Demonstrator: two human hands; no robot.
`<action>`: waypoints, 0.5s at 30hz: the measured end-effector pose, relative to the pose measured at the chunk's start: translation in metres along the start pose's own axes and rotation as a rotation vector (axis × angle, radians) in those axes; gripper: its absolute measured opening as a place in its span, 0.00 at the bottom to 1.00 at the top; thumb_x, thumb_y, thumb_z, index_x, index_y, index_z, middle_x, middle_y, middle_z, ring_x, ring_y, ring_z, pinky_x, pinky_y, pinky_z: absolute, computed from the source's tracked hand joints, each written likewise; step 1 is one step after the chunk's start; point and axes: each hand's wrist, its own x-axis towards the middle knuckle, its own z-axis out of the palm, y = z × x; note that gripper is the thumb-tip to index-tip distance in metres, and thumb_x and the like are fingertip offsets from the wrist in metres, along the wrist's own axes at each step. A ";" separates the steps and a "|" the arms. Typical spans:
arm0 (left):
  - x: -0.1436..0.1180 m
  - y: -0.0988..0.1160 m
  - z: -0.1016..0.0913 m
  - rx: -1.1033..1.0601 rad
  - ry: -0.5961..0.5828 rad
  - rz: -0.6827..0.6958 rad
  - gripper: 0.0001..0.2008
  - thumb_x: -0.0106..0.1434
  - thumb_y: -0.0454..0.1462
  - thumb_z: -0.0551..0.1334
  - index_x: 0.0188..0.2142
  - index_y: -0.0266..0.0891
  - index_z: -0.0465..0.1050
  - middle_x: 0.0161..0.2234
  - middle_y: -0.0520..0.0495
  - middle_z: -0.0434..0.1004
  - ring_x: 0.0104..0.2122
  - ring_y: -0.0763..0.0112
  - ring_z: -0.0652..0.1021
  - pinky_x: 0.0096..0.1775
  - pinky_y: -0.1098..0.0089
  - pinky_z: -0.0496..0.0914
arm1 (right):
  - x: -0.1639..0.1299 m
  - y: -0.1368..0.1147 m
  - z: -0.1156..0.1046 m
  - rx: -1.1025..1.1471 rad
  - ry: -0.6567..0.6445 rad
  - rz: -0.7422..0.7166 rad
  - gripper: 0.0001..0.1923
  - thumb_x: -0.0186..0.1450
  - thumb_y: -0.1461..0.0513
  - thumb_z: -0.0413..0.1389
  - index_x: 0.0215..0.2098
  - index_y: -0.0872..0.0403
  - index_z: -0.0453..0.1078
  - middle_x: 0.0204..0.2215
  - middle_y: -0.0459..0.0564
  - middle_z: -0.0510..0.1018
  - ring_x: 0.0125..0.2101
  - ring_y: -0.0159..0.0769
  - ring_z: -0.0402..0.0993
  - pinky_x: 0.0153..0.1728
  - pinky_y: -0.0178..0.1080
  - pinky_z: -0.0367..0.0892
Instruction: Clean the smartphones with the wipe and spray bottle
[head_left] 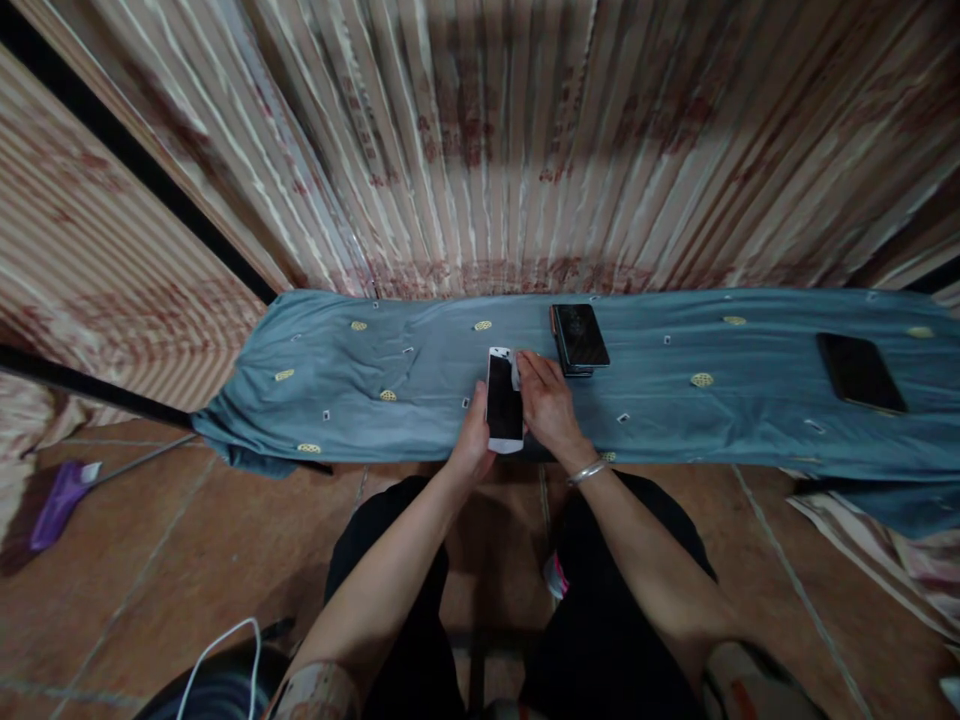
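A white smartphone [505, 398] with a dark screen is held upright over the near edge of the cloth-covered bench. My left hand [472, 432] grips its left side and lower end, the thumb along the edge. At the phone's upper right edge is my right hand [547, 398], its fingers closed together on a small whitish piece [516, 371], perhaps tissue or cloth, pressed against the phone. Just beyond my right hand lies a small stack of dark phones [582, 336] on the bench.
Another dark phone [861, 372] lies farther right on the blue patterned cloth [427, 350]. A striped curtain [480, 150] hangs right behind the bench. On the floor, a purple broom [60, 503] is at left, and a white cable [217, 640] loops over a dark round object at lower left.
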 end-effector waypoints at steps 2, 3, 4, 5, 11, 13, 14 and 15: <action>0.000 0.005 0.004 -0.015 0.026 -0.014 0.24 0.71 0.46 0.48 0.48 0.33 0.75 0.40 0.39 0.83 0.41 0.62 0.82 0.47 0.62 0.74 | -0.003 0.004 0.002 0.076 0.016 0.051 0.22 0.69 0.65 0.43 0.59 0.59 0.67 0.54 0.61 0.74 0.55 0.45 0.69 0.58 0.53 0.65; 0.000 0.007 0.005 -0.028 0.042 -0.021 0.23 0.71 0.46 0.48 0.48 0.32 0.75 0.40 0.39 0.83 0.41 0.62 0.82 0.47 0.61 0.74 | -0.004 0.006 0.003 0.128 0.019 0.083 0.22 0.69 0.64 0.44 0.58 0.57 0.69 0.53 0.59 0.75 0.54 0.44 0.70 0.57 0.52 0.65; 0.001 0.009 0.006 -0.041 0.057 -0.027 0.22 0.71 0.45 0.49 0.48 0.33 0.75 0.40 0.39 0.83 0.41 0.63 0.82 0.48 0.61 0.74 | -0.005 0.007 0.004 0.189 0.019 0.122 0.21 0.69 0.63 0.45 0.56 0.55 0.70 0.52 0.57 0.77 0.53 0.43 0.72 0.56 0.51 0.66; 0.002 0.010 0.007 -0.055 0.067 -0.029 0.22 0.71 0.45 0.50 0.49 0.33 0.75 0.41 0.40 0.83 0.41 0.63 0.82 0.49 0.60 0.73 | -0.006 0.009 0.005 0.257 0.015 0.172 0.20 0.68 0.63 0.47 0.55 0.54 0.72 0.51 0.55 0.78 0.51 0.43 0.73 0.55 0.50 0.67; 0.010 0.013 0.008 -0.060 0.095 -0.076 0.23 0.70 0.46 0.51 0.49 0.32 0.75 0.43 0.39 0.82 0.45 0.61 0.81 0.52 0.61 0.71 | -0.005 0.012 0.007 0.832 0.039 0.584 0.18 0.60 0.54 0.58 0.45 0.52 0.78 0.40 0.48 0.84 0.39 0.41 0.79 0.46 0.46 0.72; 0.013 0.014 0.007 -0.048 0.111 -0.077 0.23 0.68 0.48 0.53 0.49 0.32 0.75 0.42 0.39 0.82 0.45 0.58 0.81 0.52 0.59 0.71 | -0.005 0.009 0.008 1.026 0.050 0.708 0.19 0.55 0.53 0.62 0.42 0.52 0.79 0.36 0.47 0.84 0.36 0.40 0.79 0.43 0.44 0.72; 0.015 0.015 0.007 -0.043 0.118 -0.066 0.23 0.67 0.48 0.54 0.48 0.32 0.76 0.42 0.38 0.82 0.45 0.58 0.81 0.52 0.59 0.71 | -0.006 0.007 0.009 1.103 0.049 0.757 0.19 0.53 0.52 0.64 0.40 0.52 0.79 0.35 0.46 0.84 0.35 0.39 0.79 0.42 0.44 0.72; 0.017 0.015 0.006 -0.037 0.127 -0.047 0.23 0.66 0.48 0.56 0.47 0.32 0.76 0.41 0.38 0.82 0.45 0.57 0.81 0.52 0.59 0.71 | -0.007 0.005 0.010 1.165 0.046 0.795 0.19 0.51 0.53 0.65 0.39 0.51 0.80 0.35 0.47 0.84 0.34 0.38 0.79 0.42 0.43 0.73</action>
